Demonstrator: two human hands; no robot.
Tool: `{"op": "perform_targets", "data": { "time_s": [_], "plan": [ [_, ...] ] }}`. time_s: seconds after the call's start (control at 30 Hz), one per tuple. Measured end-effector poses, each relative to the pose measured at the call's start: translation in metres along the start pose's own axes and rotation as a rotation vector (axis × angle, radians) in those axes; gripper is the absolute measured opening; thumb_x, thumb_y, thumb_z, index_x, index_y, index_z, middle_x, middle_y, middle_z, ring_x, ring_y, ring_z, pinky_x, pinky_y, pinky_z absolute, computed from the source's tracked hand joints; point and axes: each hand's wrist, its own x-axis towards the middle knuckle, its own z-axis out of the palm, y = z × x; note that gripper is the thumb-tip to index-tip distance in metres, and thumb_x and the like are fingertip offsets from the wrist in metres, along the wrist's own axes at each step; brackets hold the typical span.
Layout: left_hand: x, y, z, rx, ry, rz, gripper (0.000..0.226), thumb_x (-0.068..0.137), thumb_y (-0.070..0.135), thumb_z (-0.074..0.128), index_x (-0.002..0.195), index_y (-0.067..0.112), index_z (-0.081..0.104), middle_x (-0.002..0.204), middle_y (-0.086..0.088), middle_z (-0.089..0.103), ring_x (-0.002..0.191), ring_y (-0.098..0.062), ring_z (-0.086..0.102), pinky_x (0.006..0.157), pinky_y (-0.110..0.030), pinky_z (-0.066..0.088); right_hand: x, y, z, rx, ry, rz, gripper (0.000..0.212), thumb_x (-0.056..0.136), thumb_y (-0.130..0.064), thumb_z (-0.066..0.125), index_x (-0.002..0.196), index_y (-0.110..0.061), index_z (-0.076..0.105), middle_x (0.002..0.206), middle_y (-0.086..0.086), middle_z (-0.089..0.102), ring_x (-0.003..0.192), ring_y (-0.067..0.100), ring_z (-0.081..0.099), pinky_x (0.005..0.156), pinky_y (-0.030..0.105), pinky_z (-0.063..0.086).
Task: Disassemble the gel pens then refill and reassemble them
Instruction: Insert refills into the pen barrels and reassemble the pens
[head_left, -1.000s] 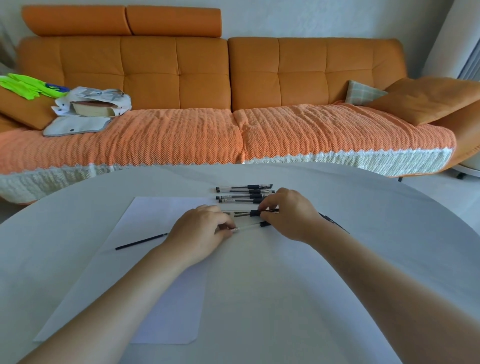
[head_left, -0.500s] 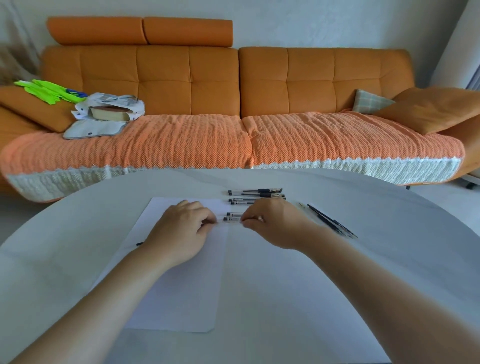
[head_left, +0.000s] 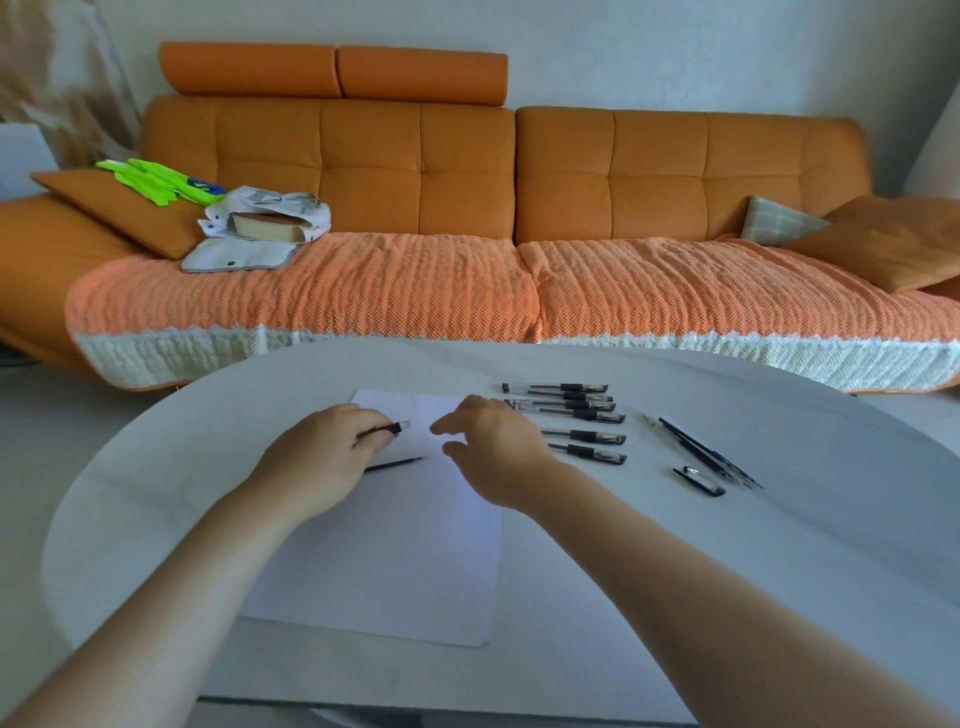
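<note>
The left hand (head_left: 322, 457) was over the far left part of the paper sheet (head_left: 405, 551), which lay on the white bench (head_left: 779, 571), closer to its left side. Its fingers (head_left: 358, 418) were curled round a dark pen piece (head_left: 388, 428), and the clear end of this piece stuck out to the right of the hand. Near it, the right hand (head_left: 493, 447) was over the far right corner of the sheet. Its fingers (head_left: 447, 426) were relaxed and a little spread, and they held nothing. Whether this hand touched the sheet could not be told. One thin black refill (head_left: 397, 463) lay on the sheet below the gap between the two hands, with its left end hidden under the left hand.

To the right of the right hand, the gel pens (head_left: 571, 408) lay side by side towards the far edge of the bench: a close group, and then two more a little nearer to the person. Farther to the right, a bundle of black refills (head_left: 711, 457) lay slanted, and a single black cap (head_left: 698, 481) lay just beside it on the near side. Behind the bench stood an orange sofa (head_left: 623, 171) with a white bag (head_left: 270, 218) on its left seat.
</note>
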Motion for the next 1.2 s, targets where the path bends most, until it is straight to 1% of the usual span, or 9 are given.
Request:
{"op": "perform_targets", "data": {
  "time_s": [0.13, 0.3, 0.47, 0.6, 0.67, 0.8, 0.9, 1.07, 1.2],
  "plan": [
    [-0.001, -0.008, 0.001, 0.069, -0.010, -0.038, 0.022, 0.100, 0.035, 0.044, 0.087, 0.028, 0.061, 0.085, 0.005, 0.063, 0.079, -0.019, 0.060, 0.067, -0.033, 0.047, 0.002, -0.011, 0.014, -0.112, -0.110, -0.068, 0.035, 0.102, -0.034, 0.046, 0.136, -0.035, 0.055, 0.130, 0.000, 0.050, 0.118, 0.025, 0.047, 0.090, 0.039, 0.045],
    [-0.006, -0.011, 0.001, 0.057, -0.023, -0.084, 0.018, 0.094, 0.046, 0.053, 0.109, 0.045, 0.062, 0.104, 0.020, 0.062, 0.101, -0.013, 0.061, 0.078, -0.029, 0.050, 0.007, -0.017, 0.016, -0.061, -0.036, -0.050, 0.020, 0.095, -0.037, 0.059, 0.109, -0.031, 0.072, 0.114, -0.004, 0.054, 0.102, 0.022, 0.056, 0.077, 0.032, 0.042],
    [-0.004, -0.006, 0.001, 0.084, 0.042, -0.044, 0.008, 0.089, 0.045, 0.059, 0.092, 0.040, 0.065, 0.089, 0.016, 0.054, 0.087, -0.011, 0.058, 0.061, -0.025, 0.039, 0.004, -0.013, 0.003, -0.157, -0.027, -0.029, 0.019, 0.098, -0.034, 0.054, 0.104, -0.027, 0.070, 0.112, -0.003, 0.059, 0.099, 0.022, 0.058, 0.079, 0.034, 0.045],
    [-0.003, 0.003, 0.002, 0.077, 0.015, -0.031, 0.009, 0.091, 0.043, 0.059, 0.092, 0.040, 0.067, 0.090, 0.016, 0.064, 0.087, -0.012, 0.060, 0.065, -0.026, 0.045, -0.002, 0.003, -0.018, 0.111, 0.000, 0.091, 0.013, 0.096, -0.033, 0.057, 0.099, -0.028, 0.069, 0.098, -0.009, 0.069, 0.088, 0.015, 0.064, 0.077, 0.034, 0.054],
    [-0.002, 0.009, 0.003, -0.021, 0.016, -0.031, 0.008, 0.092, 0.042, 0.060, 0.092, 0.039, 0.068, 0.087, 0.017, 0.065, 0.084, -0.010, 0.060, 0.063, -0.026, 0.043, -0.006, 0.012, -0.027, 0.447, 0.064, 0.178, 0.010, 0.091, -0.028, 0.067, 0.099, -0.025, 0.071, 0.089, -0.004, 0.071, 0.079, 0.012, 0.065, 0.075, 0.036, 0.057],
    [0.003, 0.032, 0.009, -0.482, 0.056, -0.029, 0.011, 0.091, 0.032, 0.066, 0.081, 0.034, 0.071, 0.079, 0.018, 0.069, 0.077, 0.000, 0.062, 0.068, -0.026, 0.044, -0.023, 0.031, -0.040, 1.152, 0.011, 0.349, 0.047, 0.081, -0.021, 0.080, 0.124, -0.019, 0.062, 0.077, -0.005, 0.068, 0.060, 0.011, 0.053, 0.064, 0.030, 0.044],
    [0.001, 0.064, 0.021, -0.655, -0.023, 0.027, 0.013, 0.090, 0.025, 0.067, 0.080, 0.030, 0.073, 0.080, 0.017, 0.071, 0.077, 0.005, 0.061, 0.073, -0.021, 0.043, -0.039, 0.039, -0.040, 1.201, -0.084, 0.330, 0.031, 0.087, -0.021, 0.074, 0.117, -0.015, 0.070, 0.086, 0.001, 0.066, 0.061, 0.013, 0.049, 0.063, 0.029, 0.042],
    [0.003, 0.106, 0.043, -0.729, -0.081, 0.054, 0.010, 0.093, 0.031, 0.063, 0.092, 0.032, 0.073, 0.084, 0.017, 0.073, 0.081, 0.009, 0.062, 0.075, -0.018, 0.043, -0.056, 0.055, -0.048, 1.249, 0.078, 0.377, 0.022, 0.092, -0.023, 0.068, 0.100, -0.003, 0.074, 0.090, 0.009, 0.072, 0.065, 0.016, 0.059, 0.063, 0.029, 0.048],
    [0.011, 0.116, 0.056, -0.671, -0.052, 0.066, 0.017, 0.099, 0.031, 0.053, 0.106, 0.036, 0.068, 0.071, 0.013, 0.068, 0.053, 0.001, 0.048, 0.058, -0.020, 0.038, -0.062, 0.070, -0.051, 1.429, 0.309, 0.510, 0.018, 0.094, -0.019, 0.065, 0.100, -0.003, 0.071, 0.091, 0.009, 0.073, 0.071, 0.019, 0.068, 0.067, 0.031, 0.056]
  ]
}}
